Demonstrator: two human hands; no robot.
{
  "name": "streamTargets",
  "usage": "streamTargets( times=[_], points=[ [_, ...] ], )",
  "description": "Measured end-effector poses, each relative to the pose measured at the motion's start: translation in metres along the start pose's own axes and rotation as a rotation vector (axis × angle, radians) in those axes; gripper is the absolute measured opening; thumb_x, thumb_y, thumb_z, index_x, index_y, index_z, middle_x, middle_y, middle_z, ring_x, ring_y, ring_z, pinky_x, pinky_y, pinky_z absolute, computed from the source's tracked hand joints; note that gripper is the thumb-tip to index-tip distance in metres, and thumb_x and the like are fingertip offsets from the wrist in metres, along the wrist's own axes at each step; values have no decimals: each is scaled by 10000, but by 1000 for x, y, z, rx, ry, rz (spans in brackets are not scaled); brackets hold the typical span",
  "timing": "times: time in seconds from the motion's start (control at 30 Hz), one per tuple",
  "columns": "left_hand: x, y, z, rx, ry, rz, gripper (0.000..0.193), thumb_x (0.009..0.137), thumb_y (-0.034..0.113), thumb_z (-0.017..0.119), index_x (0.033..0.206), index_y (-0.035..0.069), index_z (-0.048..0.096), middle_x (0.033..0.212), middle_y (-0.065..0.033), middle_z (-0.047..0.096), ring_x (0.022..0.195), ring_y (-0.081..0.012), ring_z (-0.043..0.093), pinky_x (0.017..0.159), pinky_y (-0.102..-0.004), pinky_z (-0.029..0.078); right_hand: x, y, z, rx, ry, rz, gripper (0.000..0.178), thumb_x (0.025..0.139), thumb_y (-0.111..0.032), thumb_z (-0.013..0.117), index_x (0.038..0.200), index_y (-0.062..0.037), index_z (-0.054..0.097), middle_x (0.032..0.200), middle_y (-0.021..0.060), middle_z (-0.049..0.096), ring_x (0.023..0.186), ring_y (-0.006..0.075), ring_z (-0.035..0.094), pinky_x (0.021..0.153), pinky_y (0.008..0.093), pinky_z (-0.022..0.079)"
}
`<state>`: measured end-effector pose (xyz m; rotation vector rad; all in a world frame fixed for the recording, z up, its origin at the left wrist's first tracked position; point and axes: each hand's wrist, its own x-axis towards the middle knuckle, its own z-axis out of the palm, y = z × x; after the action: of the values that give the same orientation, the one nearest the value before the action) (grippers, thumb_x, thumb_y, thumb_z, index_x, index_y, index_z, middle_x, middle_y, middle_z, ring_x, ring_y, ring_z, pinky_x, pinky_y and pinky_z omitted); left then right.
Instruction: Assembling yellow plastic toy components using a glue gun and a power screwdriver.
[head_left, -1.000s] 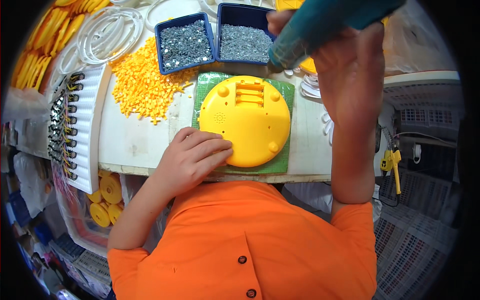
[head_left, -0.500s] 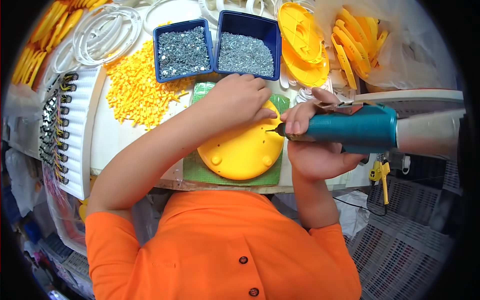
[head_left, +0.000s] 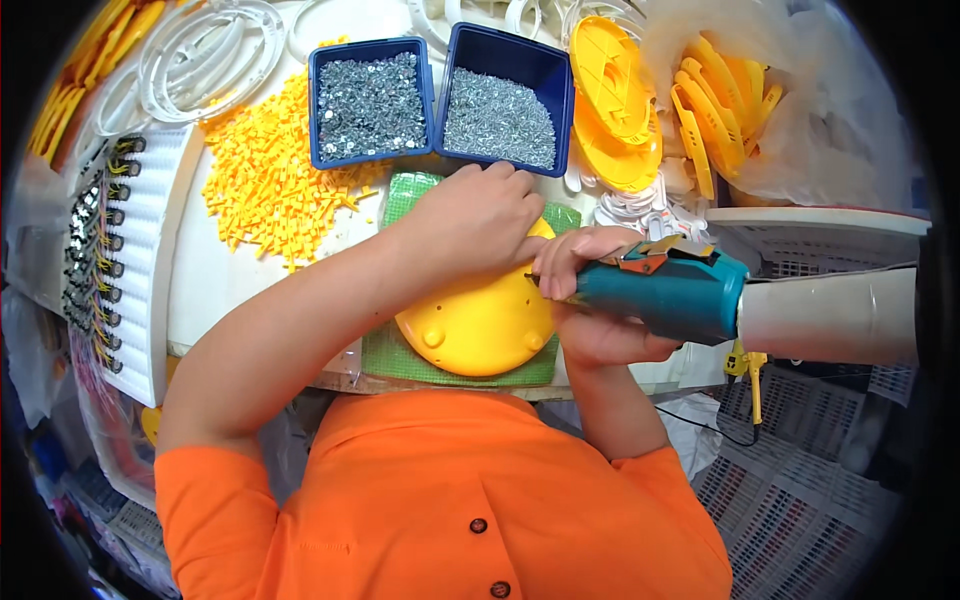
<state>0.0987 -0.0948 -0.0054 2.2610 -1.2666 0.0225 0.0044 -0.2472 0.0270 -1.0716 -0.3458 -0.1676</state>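
Our right hand [head_left: 607, 339] is grasping the teal driver [head_left: 668, 296]; beside it our left hand [head_left: 478, 215], its grip hidden, is probably steadying the yellow disc [head_left: 478, 328].

head-worn left fisheye, looking steeply down past wearer's orange shirt [head_left: 400, 490], close over tabletop [head_left: 212, 288], edges bowed, dark round rim

Your white worktop [head_left: 222, 282] carries a green mat [head_left: 379, 350] near its front edge. Beyond it you have two blue bins [head_left: 515, 62], side by side, between a heap of small yellow pieces [head_left: 265, 180], left, and yellow shells [head_left: 612, 85], right.
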Motion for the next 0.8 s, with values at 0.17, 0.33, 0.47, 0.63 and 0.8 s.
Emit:
streamTargets(
  times=[0.17,0.33,0.47,0.63,0.8],
  points=[
    [0,2,-2,-10,17,5,351,868,371,665,938,27,675,980,-119,639,971,-303,632,845,-411,513,0,-12,16,55,150,-23,1050,848,-820,440,1399,72,490,799,120,620,738,245,564,804,418,432],
    [4,-4,6,-15,51,25,443,907,444,655,886,8,733,947,-150,683,955,-315,662,799,-432,536,13,-26,52,30,-164,116,925,868,-818,438,1348,-41,583,766,98,626,703,235,578,772,407,451],
    [5,-7,12,16,90,65,431,895,440,660,882,19,749,930,-149,696,916,-312,687,726,-425,557,6,-11,73,-92,-197,246,858,879,-803,455,1255,-52,631,760,99,618,713,241,590,773,400,461],
    [5,-2,1,-2,-79,-18,487,910,494,662,944,13,730,1007,-118,667,1015,-280,645,821,-406,530,1,-3,76,-260,-187,436,884,847,-818,523,1225,-25,626,776,97,609,714,239,588,780,407,466],
    [3,-5,11,-53,91,17,444,855,466,699,829,27,765,917,-154,714,924,-320,696,769,-451,556,4,-2,74,-136,-232,319,923,831,-847,516,1270,-40,618,778,93,627,698,233,589,765,407,466]
  ],
)
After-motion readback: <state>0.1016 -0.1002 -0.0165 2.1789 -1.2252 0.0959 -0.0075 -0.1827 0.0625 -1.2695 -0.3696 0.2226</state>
